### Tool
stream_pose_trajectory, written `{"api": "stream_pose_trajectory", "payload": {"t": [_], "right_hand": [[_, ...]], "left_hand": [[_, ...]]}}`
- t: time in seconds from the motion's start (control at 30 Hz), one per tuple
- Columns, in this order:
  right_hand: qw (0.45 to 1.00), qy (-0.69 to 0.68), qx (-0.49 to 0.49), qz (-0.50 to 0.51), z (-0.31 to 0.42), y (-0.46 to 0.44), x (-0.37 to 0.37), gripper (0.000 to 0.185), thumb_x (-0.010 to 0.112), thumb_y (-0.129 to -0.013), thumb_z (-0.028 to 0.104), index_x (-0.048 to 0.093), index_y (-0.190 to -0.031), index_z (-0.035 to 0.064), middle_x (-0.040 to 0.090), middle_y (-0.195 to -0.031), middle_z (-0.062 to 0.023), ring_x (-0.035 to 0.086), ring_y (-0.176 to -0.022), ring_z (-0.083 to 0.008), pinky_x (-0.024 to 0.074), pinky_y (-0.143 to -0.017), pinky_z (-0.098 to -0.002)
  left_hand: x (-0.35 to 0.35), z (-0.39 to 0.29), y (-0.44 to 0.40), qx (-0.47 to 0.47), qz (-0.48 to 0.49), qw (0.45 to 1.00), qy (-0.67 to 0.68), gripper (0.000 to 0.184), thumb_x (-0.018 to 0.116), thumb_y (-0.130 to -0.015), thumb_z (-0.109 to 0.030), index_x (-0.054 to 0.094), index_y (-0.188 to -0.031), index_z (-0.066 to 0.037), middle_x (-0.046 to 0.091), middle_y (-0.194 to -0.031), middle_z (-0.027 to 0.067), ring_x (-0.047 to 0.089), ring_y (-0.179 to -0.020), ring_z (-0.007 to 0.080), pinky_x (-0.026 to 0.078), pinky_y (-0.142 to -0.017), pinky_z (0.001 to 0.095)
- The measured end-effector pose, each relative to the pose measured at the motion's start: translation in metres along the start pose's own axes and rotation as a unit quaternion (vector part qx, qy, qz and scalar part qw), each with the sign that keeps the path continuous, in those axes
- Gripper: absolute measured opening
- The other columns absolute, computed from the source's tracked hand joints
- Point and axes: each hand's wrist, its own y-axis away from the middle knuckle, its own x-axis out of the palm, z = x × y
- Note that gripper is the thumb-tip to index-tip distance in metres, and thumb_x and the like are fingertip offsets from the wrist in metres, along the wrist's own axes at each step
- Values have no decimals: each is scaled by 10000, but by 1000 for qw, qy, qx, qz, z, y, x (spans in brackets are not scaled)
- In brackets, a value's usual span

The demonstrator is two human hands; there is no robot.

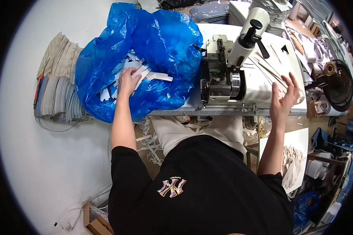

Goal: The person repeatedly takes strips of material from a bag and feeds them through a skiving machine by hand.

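Observation:
My left hand [128, 81] is inside a large blue plastic bag [166, 35], its fingers closed around several white strips [142, 74]. More loose strips [105, 94] lie in the bag beneath it. Held above the white worktop at the right, my right hand [285, 98] has its fingers apart and nothing in it. Between my hands stands a cream and black machine [219, 70] with a metal roller [235, 85] and a thick upright arm [249, 37]. Long thin strips [262, 68] lie on the worktop [292, 64] near my right hand.
Stacked sheets [60, 96] with an orange-handled tool [39, 90] beside them are left of the bag. A metal ruler edge [176, 112] runs along the table front. A black fan [338, 86] stands at the right. Scraps [153, 150] litter the floor.

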Motion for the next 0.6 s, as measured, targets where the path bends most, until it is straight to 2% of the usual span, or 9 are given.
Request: {"api": "stream_pose_trajectory", "payload": {"t": [0.07,0.2,0.27,0.3,0.37,0.6], "right_hand": [[1000,-22,1,19,6,3,1,335,720,-1019,286,684,-1290,92,559,-1527,-112,425,-1439,-319,295,-1216,-485],[995,-55,-29,83,23,9,13,268,724,-995,235,691,-1216,86,585,-1482,-107,455,-1395,-322,329,-1200,-470],[992,-65,-26,107,30,9,22,267,732,-984,231,694,-1200,78,595,-1468,-107,471,-1374,-326,335,-1194,-466],[987,-87,-27,131,33,8,26,267,741,-973,227,696,-1184,70,604,-1454,-107,487,-1353,-329,341,-1187,-463],[986,-91,-28,138,37,7,35,256,742,-970,225,698,-1166,68,613,-1436,-106,496,-1340,-329,345,-1181,-464],[983,-84,-35,161,49,4,54,201,737,-964,206,699,-1091,56,653,-1331,-103,537,-1268,-332,374,-1138,-463]], "left_hand": [[-5,-26,3,21,-102,994,24,355,829,-891,-187,729,-1210,-69,693,-1170,142,697,-1070,341,563,-929,423],[-31,-134,17,86,-66,984,139,310,809,-926,-160,720,-1204,-59,666,-1143,138,692,-1028,305,558,-927,373],[-27,-186,27,211,5,957,198,309,819,-915,-156,735,-1200,-72,656,-1097,116,687,-1008,288,563,-886,349],[-23,-208,29,213,6,956,200,309,819,-915,-156,735,-1200,-72,656,-1097,116,687,-1008,288,563,-886,349],[-16,-242,34,254,64,955,137,297,851,-873,-186,772,-1143,-89,677,-1062,107,704,-977,324,582,-861,406],[19,-281,23,322,69,940,92,304,866,-853,-207,789,-1114,-69,684,-1036,98,703,-962,317,586,-849,428]]}}
